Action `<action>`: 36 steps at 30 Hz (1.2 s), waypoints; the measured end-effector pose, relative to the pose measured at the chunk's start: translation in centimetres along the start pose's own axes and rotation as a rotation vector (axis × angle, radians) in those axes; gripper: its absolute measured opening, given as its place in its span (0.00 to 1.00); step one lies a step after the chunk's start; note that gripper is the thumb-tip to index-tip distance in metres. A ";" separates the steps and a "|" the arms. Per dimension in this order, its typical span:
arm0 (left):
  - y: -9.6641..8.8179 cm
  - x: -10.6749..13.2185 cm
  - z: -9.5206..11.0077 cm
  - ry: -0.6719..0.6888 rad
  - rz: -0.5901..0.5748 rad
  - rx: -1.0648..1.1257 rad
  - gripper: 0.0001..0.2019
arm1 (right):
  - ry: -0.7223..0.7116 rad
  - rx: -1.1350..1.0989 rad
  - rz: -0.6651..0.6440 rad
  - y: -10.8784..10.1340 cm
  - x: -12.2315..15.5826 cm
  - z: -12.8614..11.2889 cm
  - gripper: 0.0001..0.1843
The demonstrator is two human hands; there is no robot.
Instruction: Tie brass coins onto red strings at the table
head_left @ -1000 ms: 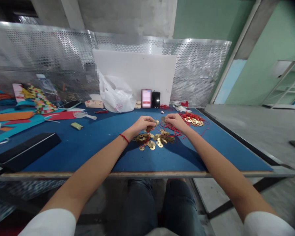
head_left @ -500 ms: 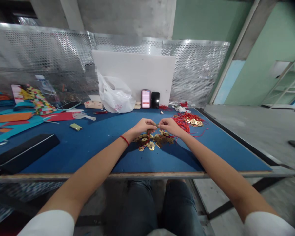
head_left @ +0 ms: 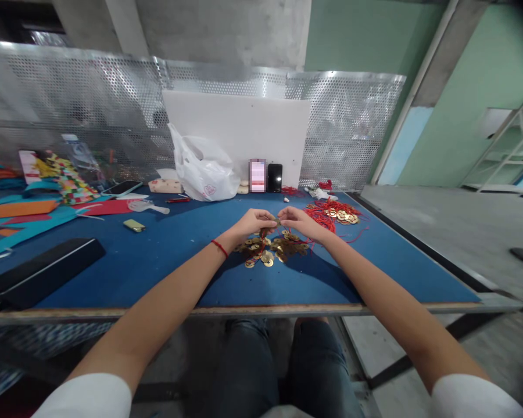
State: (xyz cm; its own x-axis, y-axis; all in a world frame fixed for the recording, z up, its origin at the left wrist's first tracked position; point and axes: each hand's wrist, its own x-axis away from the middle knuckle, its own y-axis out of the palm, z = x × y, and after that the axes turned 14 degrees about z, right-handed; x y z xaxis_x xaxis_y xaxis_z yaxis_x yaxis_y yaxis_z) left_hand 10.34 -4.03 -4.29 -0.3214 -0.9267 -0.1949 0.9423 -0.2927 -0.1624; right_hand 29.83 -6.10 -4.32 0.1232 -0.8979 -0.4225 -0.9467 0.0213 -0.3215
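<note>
My left hand (head_left: pixel 258 222) is closed in a pinch on a brass-coloured coin (head_left: pixel 278 222) just above the table. Close against it, my right hand (head_left: pixel 294 218) has its fingertips at the coin's other side, thumb and fingers bent together; what exactly they grip, perhaps a thin red cord, is too small to make out. Below both hands lies a loose pile of gold coins (head_left: pixel 267 256) with holes in their middles, with red cord among them. To the right of my right hand rests a heap of red cords (head_left: pixel 326 216), with more gold coins (head_left: pixel 343 216) on it.
The blue table (head_left: pixel 165 273) holds a white plastic bag (head_left: pixel 207 174) and two upright phones (head_left: pixel 274 177) at the back. At left are a long black box (head_left: pixel 43 270), a yellowish lighter-sized object (head_left: pixel 134 225), a clear scoop (head_left: pixel 150 206) and coloured strips (head_left: pixel 21 209).
My right hand's fingers have shifted slightly up and left around the coin. My left hand stays almost in place, and the coin pile looks the same.
</note>
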 end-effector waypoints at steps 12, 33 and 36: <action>-0.6 -0.5 -0.3 -0.084 0.011 0.198 0.15 | 0.206 -0.551 0.194 -2.7 -0.1 -1.7 0.09; -0.5 -0.3 0.2 -0.114 0.008 0.280 0.16 | -0.292 0.483 0.311 -1.9 0.0 -0.4 0.09; -0.4 -0.2 0.2 -0.120 0.014 0.300 0.15 | -0.303 0.543 0.233 -1.5 0.2 -0.4 0.08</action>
State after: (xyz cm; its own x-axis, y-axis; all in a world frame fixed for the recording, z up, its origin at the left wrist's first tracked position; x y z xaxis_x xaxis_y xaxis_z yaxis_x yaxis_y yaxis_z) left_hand 10.07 -3.78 -3.95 -0.3121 -0.9470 -0.0766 0.9377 -0.3200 0.1351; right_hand 31.18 -6.48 -3.53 0.0867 -0.6810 -0.7271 -0.6843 0.4897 -0.5403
